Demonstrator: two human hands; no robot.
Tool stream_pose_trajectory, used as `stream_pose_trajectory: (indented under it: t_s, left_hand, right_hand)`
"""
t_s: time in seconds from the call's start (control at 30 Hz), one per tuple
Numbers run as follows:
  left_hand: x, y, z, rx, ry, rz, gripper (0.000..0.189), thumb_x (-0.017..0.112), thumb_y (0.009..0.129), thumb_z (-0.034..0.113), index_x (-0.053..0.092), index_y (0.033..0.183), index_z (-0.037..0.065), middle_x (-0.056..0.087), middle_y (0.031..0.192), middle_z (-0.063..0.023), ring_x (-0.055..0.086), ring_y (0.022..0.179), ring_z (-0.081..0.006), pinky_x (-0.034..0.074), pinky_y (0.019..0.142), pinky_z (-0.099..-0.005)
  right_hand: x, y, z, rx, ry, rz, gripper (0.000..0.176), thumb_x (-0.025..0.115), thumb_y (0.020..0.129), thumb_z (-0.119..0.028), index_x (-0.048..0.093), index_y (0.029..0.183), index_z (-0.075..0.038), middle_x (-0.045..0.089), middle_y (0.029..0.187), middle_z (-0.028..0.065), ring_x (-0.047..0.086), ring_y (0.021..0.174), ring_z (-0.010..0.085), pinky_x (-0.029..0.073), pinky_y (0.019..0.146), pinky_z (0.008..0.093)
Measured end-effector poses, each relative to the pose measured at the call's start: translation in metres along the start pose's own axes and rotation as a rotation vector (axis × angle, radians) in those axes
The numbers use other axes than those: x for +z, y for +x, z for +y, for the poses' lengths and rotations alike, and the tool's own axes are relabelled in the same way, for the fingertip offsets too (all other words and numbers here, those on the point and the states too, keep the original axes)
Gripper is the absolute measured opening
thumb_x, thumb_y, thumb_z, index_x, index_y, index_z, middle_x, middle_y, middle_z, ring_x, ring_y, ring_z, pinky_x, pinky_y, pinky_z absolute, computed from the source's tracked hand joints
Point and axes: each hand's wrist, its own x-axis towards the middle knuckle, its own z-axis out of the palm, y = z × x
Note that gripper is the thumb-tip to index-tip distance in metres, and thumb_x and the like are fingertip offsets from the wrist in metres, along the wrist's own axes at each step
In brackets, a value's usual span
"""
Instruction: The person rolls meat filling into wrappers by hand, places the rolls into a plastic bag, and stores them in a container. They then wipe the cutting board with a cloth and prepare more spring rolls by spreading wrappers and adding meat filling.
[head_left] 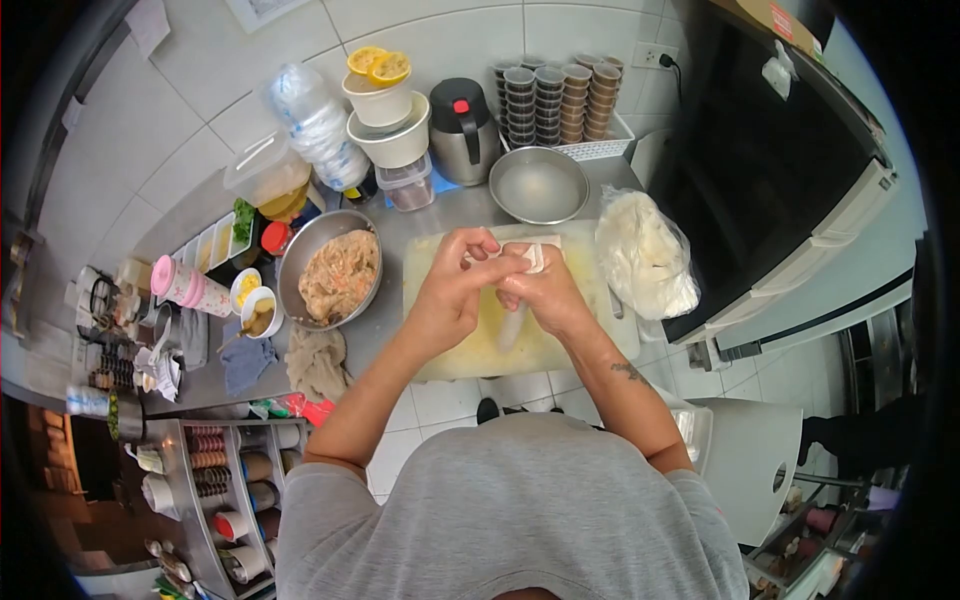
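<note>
My left hand [452, 290] and my right hand [548, 292] meet above a pale, yellow-stained cutting board [430, 352]. A small, thin white dough wrapper [536, 259] shows at the top of my right fist. My left thumb and fingers pinch at its edge; what lies inside the fold is hidden. Just below my right hand, a whitish elongated piece [514, 326] is over the board, too blurred to name. Left of the board, a steel bowl [290, 290] holds a mound of minced filling [342, 277]. A plastic bag of white dough sheets [645, 255] rests by the board's right edge.
Behind the board sit a round metal pan [540, 186], a steel thermos jug [464, 130] and stacked sauce cups [548, 105]. Cloths [316, 358] and small white bowls [262, 312] lie at the left. A dark-doored appliance [770, 170] stands at the right.
</note>
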Motion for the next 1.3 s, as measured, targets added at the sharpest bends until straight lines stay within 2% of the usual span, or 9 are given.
stream_pose_trajectory:
  t_s: [0.2,0.3,0.4,0.5,0.6,0.67,1.0,1.1,1.3]
  left_hand:
    - [-0.019,0.011,0.008,0.308,0.516,-0.124,0.056,0.052,0.068,-0.016,0.065,0.114,0.013,0.049,0.108,-0.0116,0.053,0.098,-0.027,0.045,0.08,-0.0367]
    - [-0.031,0.02,0.017,0.288,0.515,-0.304,0.047,0.058,0.07,-0.011,0.062,0.112,0.01,0.05,0.102,-0.0114,0.053,0.095,-0.0303,0.046,0.077,-0.0377]
    - [-0.041,0.037,0.021,0.262,0.236,-0.293,0.033,0.062,0.075,-0.004,0.058,0.107,0.006,0.051,0.093,-0.0106,0.054,0.091,-0.0311,0.045,0.074,-0.038]
    - [-0.049,0.055,0.034,0.002,0.101,-0.461,0.022,0.063,0.08,0.002,0.056,0.101,0.004,0.051,0.091,-0.0129,0.054,0.088,-0.0326,0.044,0.074,-0.0399]
    - [-0.046,0.062,0.014,0.2,0.189,-0.57,0.017,0.062,0.082,0.004,0.054,0.097,0.002,0.053,0.089,-0.0139,0.056,0.086,-0.0329,0.045,0.073,-0.0407]
    - [-0.043,0.06,0.014,0.199,0.181,-0.54,0.014,0.061,0.082,0.002,0.054,0.094,0.002,0.054,0.088,-0.0142,0.056,0.085,-0.0337,0.045,0.072,-0.0412]
    - [-0.028,0.037,-0.005,0.175,0.152,-0.37,0.032,0.053,0.074,-0.013,0.061,0.102,0.001,0.055,0.1,-0.0158,0.057,0.098,-0.0335,0.047,0.083,-0.0391]
    - [-0.03,0.036,-0.004,0.045,0.071,-0.327,0.037,0.049,0.072,-0.016,0.061,0.103,0.001,0.054,0.103,-0.0165,0.056,0.1,-0.0343,0.046,0.085,-0.0392]
    - [-0.013,0.034,-0.01,0.137,0.196,-0.201,0.044,0.045,0.07,-0.017,0.062,0.106,0.002,0.052,0.105,-0.015,0.05,0.105,-0.0358,0.041,0.092,-0.0382]
  right_hand:
    - [0.001,0.003,-0.005,0.082,-0.125,-0.058,0.01,0.058,0.079,-0.005,0.057,0.069,-0.006,0.05,0.06,-0.0016,0.046,0.052,0.0057,0.038,0.048,0.0236]
    - [0.007,0.004,-0.006,0.154,-0.179,-0.098,0.006,0.059,0.079,-0.006,0.059,0.073,-0.005,0.051,0.06,-0.0013,0.046,0.052,0.006,0.038,0.048,0.0234]
    - [0.01,0.005,-0.006,0.19,-0.18,-0.197,0.003,0.061,0.076,-0.006,0.059,0.075,-0.004,0.052,0.061,-0.0001,0.048,0.051,0.0076,0.038,0.048,0.0235]
    - [0.017,0.006,-0.017,0.205,-0.123,-0.217,0.006,0.061,0.07,-0.004,0.058,0.074,-0.003,0.054,0.06,0.0023,0.05,0.049,0.0106,0.037,0.047,0.0246]
    - [0.018,0.007,-0.016,0.195,-0.122,-0.206,0.006,0.061,0.072,-0.006,0.059,0.077,-0.003,0.054,0.062,0.0021,0.049,0.05,0.01,0.037,0.046,0.0246]
    - [0.006,0.009,-0.007,0.183,-0.135,-0.22,0.008,0.063,0.079,-0.01,0.062,0.08,-0.002,0.053,0.064,0.0007,0.047,0.052,0.0078,0.037,0.047,0.0231]
    - [-0.004,0.015,0.005,0.253,-0.152,0.016,0.007,0.063,0.078,-0.008,0.062,0.077,-0.001,0.054,0.061,0.0019,0.05,0.051,0.0095,0.038,0.047,0.0249]
    - [-0.006,0.019,0.002,0.239,-0.137,0.036,0.006,0.063,0.077,-0.007,0.061,0.076,-0.001,0.053,0.059,0.0017,0.05,0.051,0.0097,0.038,0.047,0.025]
    - [-0.004,0.025,0.002,0.187,-0.188,0.085,0.005,0.062,0.076,-0.005,0.06,0.075,-0.001,0.053,0.058,0.0021,0.049,0.051,0.0096,0.038,0.046,0.0249]
